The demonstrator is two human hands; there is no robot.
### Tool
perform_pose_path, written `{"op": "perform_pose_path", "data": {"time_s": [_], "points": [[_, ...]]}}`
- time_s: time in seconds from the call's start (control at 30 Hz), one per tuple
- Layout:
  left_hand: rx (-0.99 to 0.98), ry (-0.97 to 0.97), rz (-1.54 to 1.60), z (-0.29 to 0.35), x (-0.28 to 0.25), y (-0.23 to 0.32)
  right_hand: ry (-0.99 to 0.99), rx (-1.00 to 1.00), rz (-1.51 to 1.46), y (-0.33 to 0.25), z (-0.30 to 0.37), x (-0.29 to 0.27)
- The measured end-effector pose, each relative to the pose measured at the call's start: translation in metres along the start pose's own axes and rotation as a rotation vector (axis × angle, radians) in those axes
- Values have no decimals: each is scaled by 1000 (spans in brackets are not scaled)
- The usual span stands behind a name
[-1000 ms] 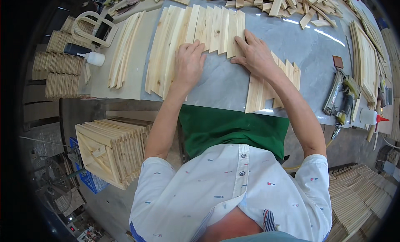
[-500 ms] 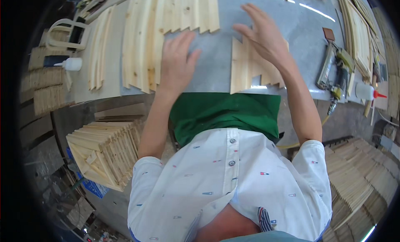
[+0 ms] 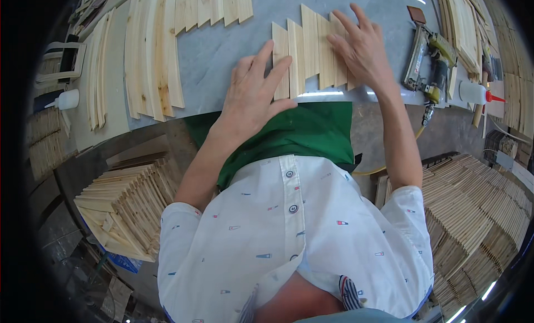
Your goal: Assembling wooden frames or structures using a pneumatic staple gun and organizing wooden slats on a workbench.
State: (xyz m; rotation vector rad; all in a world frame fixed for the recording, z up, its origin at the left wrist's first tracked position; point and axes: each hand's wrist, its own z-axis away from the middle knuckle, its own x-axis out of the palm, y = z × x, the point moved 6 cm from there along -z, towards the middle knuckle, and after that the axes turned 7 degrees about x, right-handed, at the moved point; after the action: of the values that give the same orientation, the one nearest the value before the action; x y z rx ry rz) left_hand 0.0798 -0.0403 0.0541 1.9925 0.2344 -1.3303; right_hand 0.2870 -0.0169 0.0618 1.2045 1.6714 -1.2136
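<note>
Short wooden slats with slanted ends (image 3: 310,50) lie side by side on the grey tabletop in front of me, staggered up and down. My left hand (image 3: 250,95) is beside the leftmost slat (image 3: 281,59), its fingertips at that slat's edge and its thumb stretched out. On the right end of the row rests my right hand (image 3: 362,53), fingers apart, covering part of the last slats. Both hands are open, and neither grips a slat. Farther left, another set of slant-ended slats (image 3: 211,6) lies at the far side.
Long wooden strips (image 3: 150,56) lie left of my left hand. A nail gun (image 3: 436,64) with a yellow hose and a red-tipped white bottle (image 3: 473,93) are at the right. Another white bottle (image 3: 68,99) stands far left. Stacked wooden frames (image 3: 128,206) sit below the table.
My left hand has moved from the long strips over to the short slats. Those slats now lie in a stepped, more visible row. The whole view has shifted a little.
</note>
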Motion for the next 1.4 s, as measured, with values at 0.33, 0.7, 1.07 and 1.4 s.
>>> {"op": "perform_pose_path", "data": {"time_s": [0.33,0.7,1.07,1.4], "points": [[52,52,30,-15,-3,-21,-93,97,-75,18,-5,8],[75,70,-26,-20,1,-15,-423,24,-347,-5,-62,25],[66,73,18,-24,1,-11,-84,100,-393,46,11,-19],[28,81,8,-5,-2,-5,-166,255,-394,-10,60,-3]]}}
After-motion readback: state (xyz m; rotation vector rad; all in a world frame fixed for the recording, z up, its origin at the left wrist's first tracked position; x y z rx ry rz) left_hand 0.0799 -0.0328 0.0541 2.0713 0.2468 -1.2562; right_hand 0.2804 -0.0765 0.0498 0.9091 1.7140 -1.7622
